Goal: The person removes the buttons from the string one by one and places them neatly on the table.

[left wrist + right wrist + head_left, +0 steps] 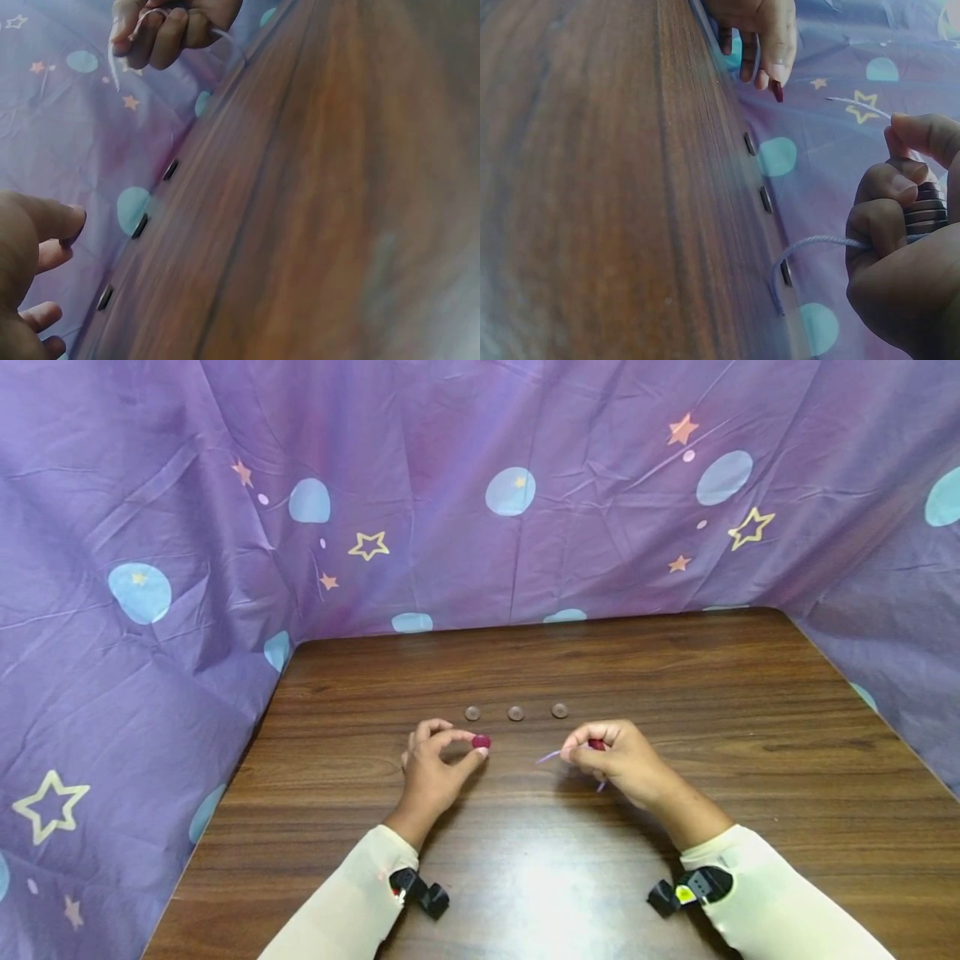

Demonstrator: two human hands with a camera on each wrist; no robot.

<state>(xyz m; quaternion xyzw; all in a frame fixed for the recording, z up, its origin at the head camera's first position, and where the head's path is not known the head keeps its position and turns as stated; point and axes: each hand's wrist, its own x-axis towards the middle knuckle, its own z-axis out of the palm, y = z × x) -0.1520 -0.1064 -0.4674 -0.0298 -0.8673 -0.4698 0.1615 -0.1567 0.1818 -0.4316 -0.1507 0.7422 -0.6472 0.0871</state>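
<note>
Left grip (438,767) pinches the red button (481,742); right grip (624,760) pinches the purple string (549,757). Best aim its tip straight to nine o'clock, at the button's middle.

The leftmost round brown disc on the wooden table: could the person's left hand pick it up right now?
Probably not straight away: the left hand is close to the leftmost round brown disc and nothing seems to block it, but it pinches a small round red disc between thumb and finger.

By the left hand (436,769), by the right hand (619,762), we're reading no letters, no numbers, no brands
</note>
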